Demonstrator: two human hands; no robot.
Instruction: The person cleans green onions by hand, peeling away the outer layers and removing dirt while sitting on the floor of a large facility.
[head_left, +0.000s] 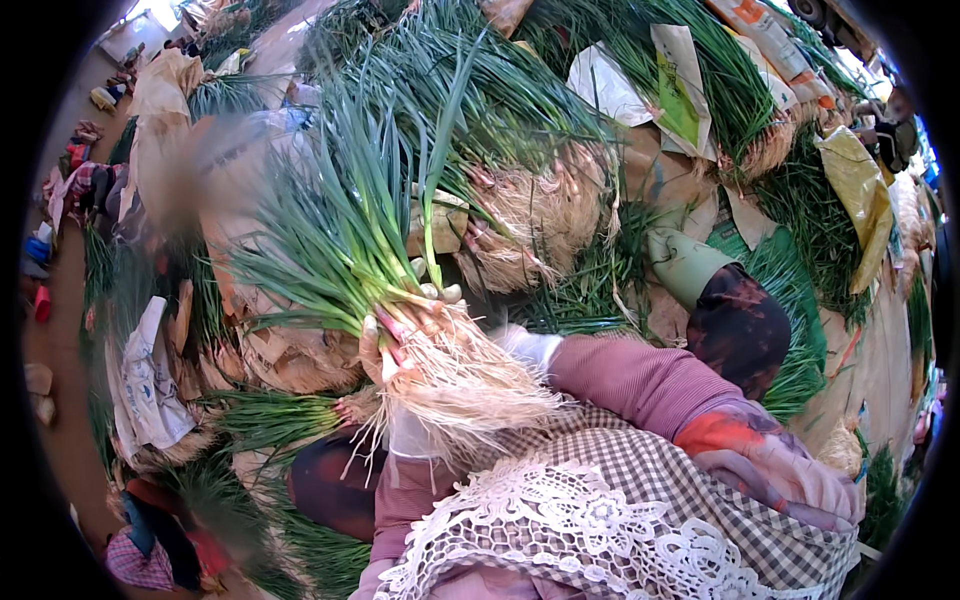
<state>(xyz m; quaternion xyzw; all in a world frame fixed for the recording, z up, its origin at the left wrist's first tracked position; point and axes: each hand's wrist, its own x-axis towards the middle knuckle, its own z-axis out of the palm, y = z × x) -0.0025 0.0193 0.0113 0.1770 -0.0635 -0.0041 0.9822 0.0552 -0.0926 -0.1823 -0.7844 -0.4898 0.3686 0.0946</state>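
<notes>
Gripped in the left hand (369,348): onions (400,312); roots (465,372) hide the right hand's (518,346) hold. Looks like bunching; next probably calls for evening them up.

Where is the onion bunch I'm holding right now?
In the head view, the onion bunch is just left of centre, between the left hand and right hand, roots toward the checked apron.

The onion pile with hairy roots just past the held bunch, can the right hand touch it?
Probably yes: the right hand is close to the onion pile, and nothing big seems to stand between. But it grips the held bunch, so it may need to let go first.
</notes>
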